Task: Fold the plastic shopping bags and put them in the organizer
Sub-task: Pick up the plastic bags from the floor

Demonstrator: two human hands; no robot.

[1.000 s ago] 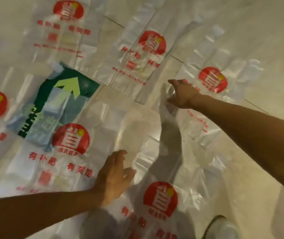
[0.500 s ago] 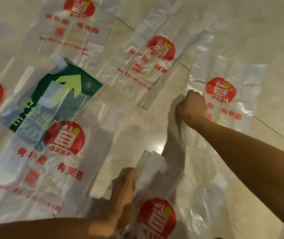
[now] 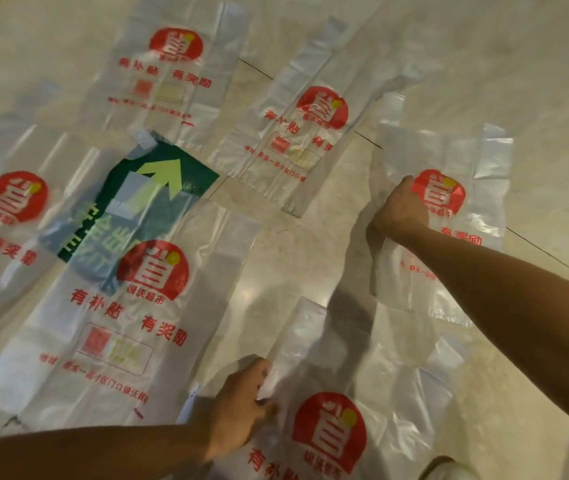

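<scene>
both hands (image 3: 238,407) (image 3: 401,209) grip bags (image 3: 380,382), arms outstretched.

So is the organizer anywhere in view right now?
No: only plastic shopping bags such as the one by the left hand, another under the right hand, and a green arrow sign lie on the tile floor.

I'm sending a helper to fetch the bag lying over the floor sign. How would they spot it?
Find the green floor sign with its pale arrow. One clear plastic bag with a red logo overlaps the sign's near end. Its neighbours lie on bare tile only.
</scene>
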